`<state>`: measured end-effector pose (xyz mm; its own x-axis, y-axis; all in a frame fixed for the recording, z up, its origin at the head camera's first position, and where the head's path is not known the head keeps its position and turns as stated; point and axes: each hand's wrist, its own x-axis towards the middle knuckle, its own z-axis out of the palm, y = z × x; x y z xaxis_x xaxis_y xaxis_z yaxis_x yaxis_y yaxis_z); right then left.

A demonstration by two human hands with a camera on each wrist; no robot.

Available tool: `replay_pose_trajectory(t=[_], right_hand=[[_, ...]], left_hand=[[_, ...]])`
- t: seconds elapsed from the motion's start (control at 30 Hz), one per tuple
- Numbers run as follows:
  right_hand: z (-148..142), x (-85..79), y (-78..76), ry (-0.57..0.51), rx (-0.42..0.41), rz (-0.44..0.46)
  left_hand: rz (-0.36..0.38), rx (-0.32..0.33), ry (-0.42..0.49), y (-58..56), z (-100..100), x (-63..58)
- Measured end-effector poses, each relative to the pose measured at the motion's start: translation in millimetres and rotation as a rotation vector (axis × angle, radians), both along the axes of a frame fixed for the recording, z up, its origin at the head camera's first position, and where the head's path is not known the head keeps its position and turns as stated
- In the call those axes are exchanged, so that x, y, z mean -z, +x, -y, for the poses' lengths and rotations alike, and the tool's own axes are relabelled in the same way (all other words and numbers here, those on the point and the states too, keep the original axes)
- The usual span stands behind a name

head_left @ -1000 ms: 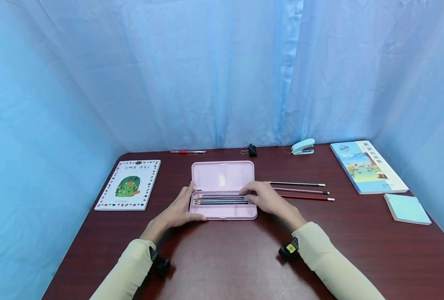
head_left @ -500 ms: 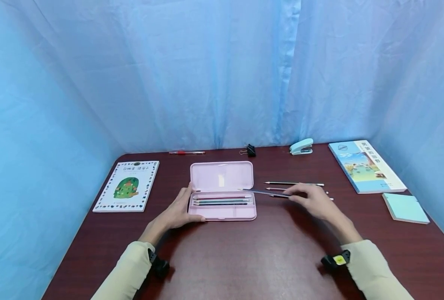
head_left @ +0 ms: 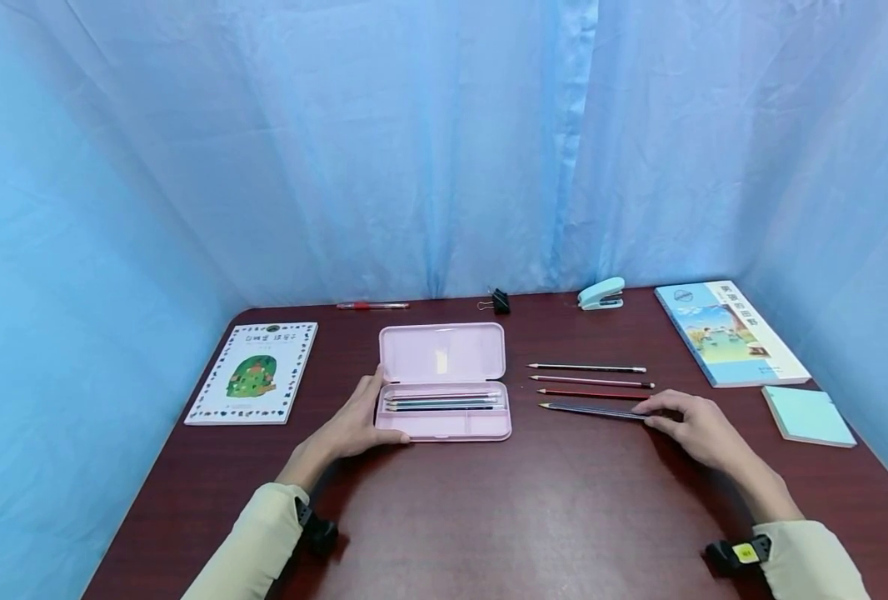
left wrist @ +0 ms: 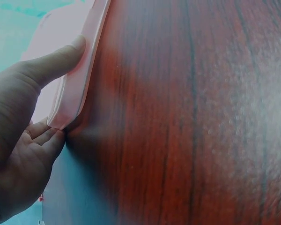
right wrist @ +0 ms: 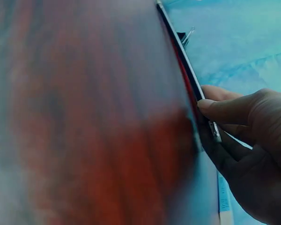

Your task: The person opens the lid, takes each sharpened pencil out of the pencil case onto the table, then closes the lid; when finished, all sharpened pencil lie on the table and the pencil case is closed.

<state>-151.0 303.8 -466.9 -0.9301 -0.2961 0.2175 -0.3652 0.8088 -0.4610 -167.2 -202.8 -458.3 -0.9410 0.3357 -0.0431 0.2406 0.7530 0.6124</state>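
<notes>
Pinching: my right hand [head_left: 699, 429] has the dark pencil [head_left: 590, 411] between thumb and fingers, near its blunt end, tip pointing left; whether the shaft touches the desk [head_left: 459, 517], I can't tell.
Pencil row: just beyond it I see the red pencil [head_left: 592, 393], then the pink pencil [head_left: 592, 381], then the black pencil [head_left: 586, 367], near parallel, tips left.
Left hand: my left hand [head_left: 350, 425] is clamped on the left end of the pink pencil case [head_left: 425, 427], thumb at the front edge, well apart from the right.
Case: mid-desk, lid [head_left: 441, 350] folded back, several pencils [head_left: 441, 406] in the long rear compartment.
Back edge: red pen [head_left: 372, 306], binder clip [head_left: 500, 302], stapler [head_left: 601, 294].
Books: white book [head_left: 252, 375] over left; blue book [head_left: 732, 333] over right, mint notepad [head_left: 809, 415] just in front.
</notes>
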Motion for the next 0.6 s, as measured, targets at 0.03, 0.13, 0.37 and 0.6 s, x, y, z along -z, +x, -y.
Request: replay_pose_trajectory(t=[0.03,0.13,0.37,0.6], right_hand=[[-0.6,1.3,-0.1,-0.002,0.002,-0.011],[-1.2,4.4,-1.0,-0.009,0.003,-0.035],[-2.1,7.9,-3.8,-0.013,0.011,-0.07],[3.6,4.4,-4.6,0.0,-0.011,-0.104]], left_hand=[[0.001,-0.002,0.001,0.1,-0.1,0.2],[0.011,-0.006,0.003,0.6,0.1,0.2],[0.014,-0.005,0.005,1.1,0.3,-0.5],[0.028,-0.011,-0.012,0.2,0.1,-0.3]])
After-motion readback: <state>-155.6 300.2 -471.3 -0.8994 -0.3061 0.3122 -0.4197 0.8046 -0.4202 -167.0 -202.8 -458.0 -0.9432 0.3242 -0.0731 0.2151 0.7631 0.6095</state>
